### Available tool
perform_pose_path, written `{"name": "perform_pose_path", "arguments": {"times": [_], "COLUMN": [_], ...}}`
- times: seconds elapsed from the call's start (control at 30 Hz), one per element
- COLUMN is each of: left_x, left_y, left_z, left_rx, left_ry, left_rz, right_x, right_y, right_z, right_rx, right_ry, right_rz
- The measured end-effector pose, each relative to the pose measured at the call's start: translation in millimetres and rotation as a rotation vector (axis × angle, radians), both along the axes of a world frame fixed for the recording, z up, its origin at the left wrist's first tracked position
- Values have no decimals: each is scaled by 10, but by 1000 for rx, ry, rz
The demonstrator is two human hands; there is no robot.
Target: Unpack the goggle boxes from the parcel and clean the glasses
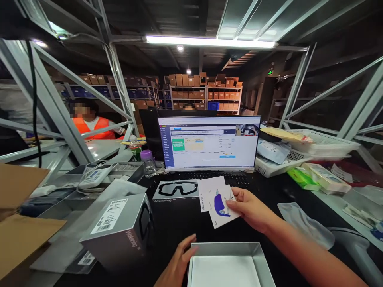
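My right hand [253, 209] is closed on two white cards [217, 201], one printed with a blue shape, held above the black desk mat. My left hand [178, 263] rests with its fingers against the left wall of an open grey box tray [257, 259] at the bottom of the view. A grey product box [119, 233] with a barcode label lies tilted to the left of that hand. A flat black-and-white sleeve [175, 189] printed with goggles lies beyond it, in front of the monitor.
A lit monitor [209, 141] and keyboard [236, 177] stand ahead. White baskets [317, 145] of packets sit right, cardboard [20, 223] left, a bottle [148, 161] by the screen. A person in an orange vest [89, 123] works behind the grey rack frame.
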State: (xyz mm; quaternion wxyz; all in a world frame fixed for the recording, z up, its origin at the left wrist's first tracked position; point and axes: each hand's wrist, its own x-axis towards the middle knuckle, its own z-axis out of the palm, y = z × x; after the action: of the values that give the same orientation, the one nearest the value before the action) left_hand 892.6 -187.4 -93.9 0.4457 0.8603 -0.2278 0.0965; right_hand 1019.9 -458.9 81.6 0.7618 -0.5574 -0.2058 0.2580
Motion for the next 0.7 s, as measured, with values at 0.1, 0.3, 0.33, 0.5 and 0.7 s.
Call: {"name": "perform_pose_path", "arguments": {"times": [0.1, 0.3, 0.33, 0.5, 0.7], "left_x": [1, 219, 243, 256, 117], "left_y": [-104, -378, -386, -372, -537], "left_z": [423, 1234, 1291, 1282, 1259], "left_rx": [-237, -659, -689, -738, -601], "left_ry": [-54, 179, 195, 226, 233], "left_rz": [162, 333, 327, 337, 247], "right_x": [-119, -281, -274, -186, -205], "right_y": [77, 240, 244, 163, -92], "right_z": [-5, -112, -141, -228, -193], "right_rx": [-70, -238, -251, -250, -458], "right_ry": [-8, -56, -83, -119, -247], "right_rz": [73, 244, 222, 125, 164]}}
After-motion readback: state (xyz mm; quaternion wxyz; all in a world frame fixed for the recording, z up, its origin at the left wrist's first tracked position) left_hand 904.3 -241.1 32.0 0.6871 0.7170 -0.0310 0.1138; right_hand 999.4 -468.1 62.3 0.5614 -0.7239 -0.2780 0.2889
